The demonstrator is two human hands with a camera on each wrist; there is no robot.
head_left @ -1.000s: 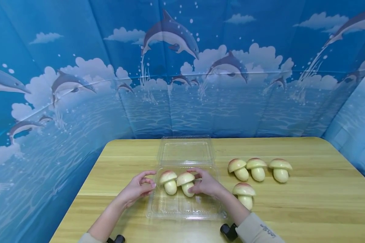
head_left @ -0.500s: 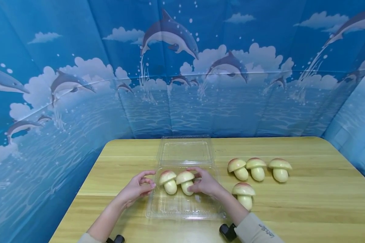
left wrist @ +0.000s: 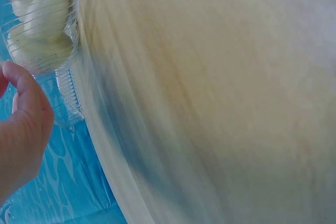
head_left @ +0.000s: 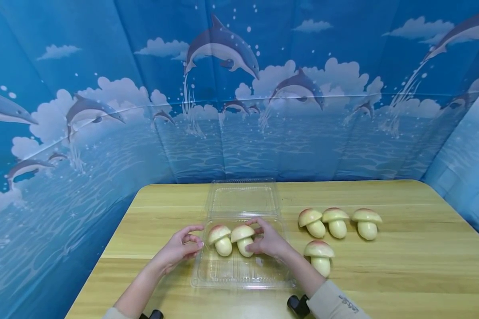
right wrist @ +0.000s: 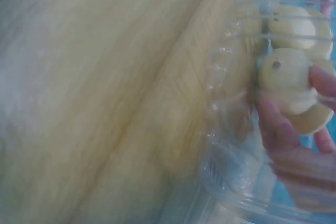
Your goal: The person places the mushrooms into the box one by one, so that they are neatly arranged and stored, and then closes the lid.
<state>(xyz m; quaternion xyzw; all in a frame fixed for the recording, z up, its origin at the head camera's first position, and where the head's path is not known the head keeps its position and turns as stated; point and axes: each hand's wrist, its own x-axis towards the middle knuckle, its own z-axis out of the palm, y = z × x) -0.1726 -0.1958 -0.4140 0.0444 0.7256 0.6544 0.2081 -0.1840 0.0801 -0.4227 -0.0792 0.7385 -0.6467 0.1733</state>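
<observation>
In the head view a clear plastic clamshell box (head_left: pixel 215 282) lies on the table, its lid (head_left: pixel 243 199) folded back. Two model mushrooms with cream stems and pinkish caps lie side by side in its base. My right hand (head_left: pixel 269 241) holds the right-hand mushroom (head_left: pixel 242 234), thumb at the stem and fingers by the cap; the right wrist view shows fingers (right wrist: pixel 278 124) around its pale stem (right wrist: pixel 289 74). The left-hand mushroom (head_left: pixel 219 235) lies untouched. At the box's left wall, my left hand (head_left: pixel 177 248) rests with loosely bent fingers, nothing between them.
Several more mushrooms lie right of the box: a back row with a left one (head_left: pixel 311 223), a middle one (head_left: pixel 336 223) and a right one (head_left: pixel 367 223), plus a nearer one (head_left: pixel 319 258) beside my right forearm. A blue dolphin curtain (head_left: pixel 247 146) hangs behind the wooden table (head_left: pixel 403 266).
</observation>
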